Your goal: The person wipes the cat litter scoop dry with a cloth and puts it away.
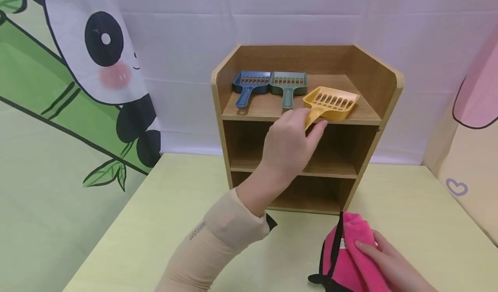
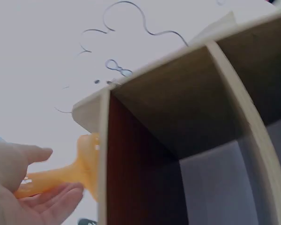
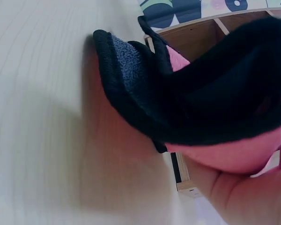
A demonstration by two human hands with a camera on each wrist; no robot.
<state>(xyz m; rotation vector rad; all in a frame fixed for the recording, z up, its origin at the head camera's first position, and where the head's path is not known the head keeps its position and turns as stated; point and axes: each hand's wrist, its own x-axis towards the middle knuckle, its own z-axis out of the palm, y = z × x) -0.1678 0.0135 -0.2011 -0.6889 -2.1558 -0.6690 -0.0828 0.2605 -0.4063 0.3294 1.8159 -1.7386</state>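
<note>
In the head view, my left hand (image 1: 289,138) holds a yellow litter scoop (image 1: 330,103) by its handle at the front edge of the cabinet's top shelf. The scoop is tilted, its slotted pan overlapping the right part of that shelf. The left wrist view shows the handle (image 2: 51,180) lying between thumb and fingers, the thumb held off it. At the lower right, my right hand (image 1: 389,257) grips a pink fabric piece with black trim (image 1: 358,249). From the right wrist, its dark inner side (image 3: 225,103) shows as an opening with a black edge.
A blue litter scoop (image 1: 252,82) and a green litter scoop (image 1: 288,81) lie side by side on the top shelf of a wooden cabinet (image 1: 295,58). Two lower compartments open toward me. The cabinet stands on a pale yellow table (image 1: 155,223) before a white cloth backdrop.
</note>
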